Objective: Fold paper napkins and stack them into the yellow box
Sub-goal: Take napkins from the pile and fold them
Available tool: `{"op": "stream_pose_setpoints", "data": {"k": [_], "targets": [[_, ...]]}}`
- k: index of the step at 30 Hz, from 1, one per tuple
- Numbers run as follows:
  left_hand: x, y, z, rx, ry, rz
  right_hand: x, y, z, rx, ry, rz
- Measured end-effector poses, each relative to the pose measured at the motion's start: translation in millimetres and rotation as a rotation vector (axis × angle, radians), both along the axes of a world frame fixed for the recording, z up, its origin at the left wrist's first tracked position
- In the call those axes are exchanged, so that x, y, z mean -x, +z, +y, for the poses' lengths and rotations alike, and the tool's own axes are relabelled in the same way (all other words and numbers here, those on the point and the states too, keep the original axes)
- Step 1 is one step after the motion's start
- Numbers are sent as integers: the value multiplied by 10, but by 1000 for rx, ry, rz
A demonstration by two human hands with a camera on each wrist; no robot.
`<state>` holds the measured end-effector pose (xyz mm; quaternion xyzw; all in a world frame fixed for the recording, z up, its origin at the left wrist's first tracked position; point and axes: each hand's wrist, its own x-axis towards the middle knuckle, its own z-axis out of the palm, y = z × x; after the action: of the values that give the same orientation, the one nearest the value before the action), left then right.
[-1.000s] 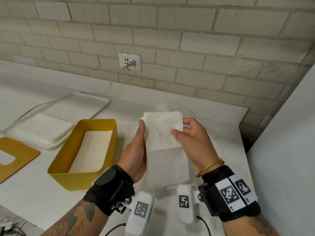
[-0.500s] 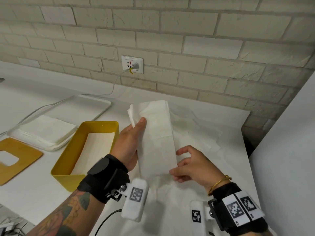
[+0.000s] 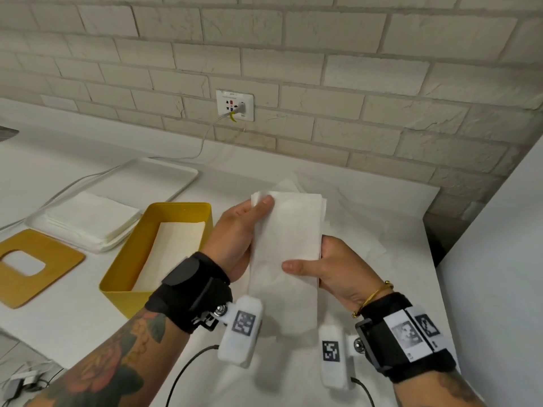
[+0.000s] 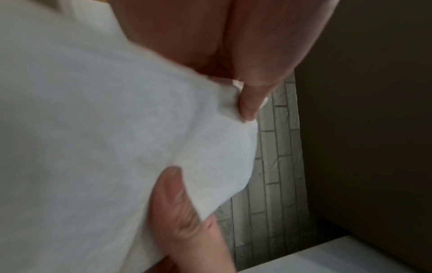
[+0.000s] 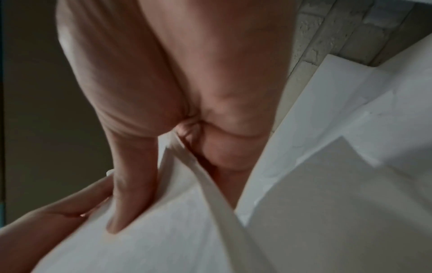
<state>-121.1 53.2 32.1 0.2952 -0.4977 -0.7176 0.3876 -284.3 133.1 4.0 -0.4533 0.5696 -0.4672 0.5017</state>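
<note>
Mid-fold, task judged early-to-middle. Nearest: long folded white paper napkin (image 3: 286,248) held up off the white tabletop (image 3: 73,333), folded into a narrow strip, long axis running near to far.

Right hand (image 3: 338,271) grips the strip's right edge at mid-length, thumb across the front face, fingers behind; right wrist view confirms layered edge pinched between thumb and fingers (image 5: 131,184). Left hand (image 3: 238,233) pinches the far left corner, thumb on top, fingers behind; left wrist view shows thumb (image 4: 180,203) and a fingertip clamping the paper. Neither hand free.

Under and right of the hands: a loose crumpled white paper sheet (image 3: 367,230) spread on the tabletop, role unclear.

Left of the hands, just beside the left wrist: yellow rectangular open-top box (image 3: 117,286). Inside: at least one white folded napkin layer (image 3: 173,251) lying flat on the bottom, well below the rim; count not readable. Plenty of room left.

Further left, near edge: flat yellow-brown lid with rounded rectangular slot (image 3: 32,265), lying off the box.

Beyond that: white rectangular tray (image 3: 176,177) with a stack of unfolded square white napkins (image 3: 91,218) on its near end; sizeable stack, so most of the work judged still ahead.

Next, as a guess: finish creasing, lay strip in box on top of existing layer.
</note>
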Motion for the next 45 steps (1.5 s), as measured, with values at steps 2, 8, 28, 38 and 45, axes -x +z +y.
{"op": "stream_pose_setpoints", "data": {"k": [2,8,28,38,45], "targets": [[0,9,-47,-40,12,-15,22,-26,16,-3,4,-14],[-14,-187,75,0,-63,-86,63,-51,-14,49,-100,0],[-79,-683,301,436,206,-311,-376,-174,34,217,-298,201],[-133,-560,167,194,99,-269,-268,-227,51,85,-111,270],[-171,-321,2,100,126,-144,-80,-109,77,34,141,549]]}}
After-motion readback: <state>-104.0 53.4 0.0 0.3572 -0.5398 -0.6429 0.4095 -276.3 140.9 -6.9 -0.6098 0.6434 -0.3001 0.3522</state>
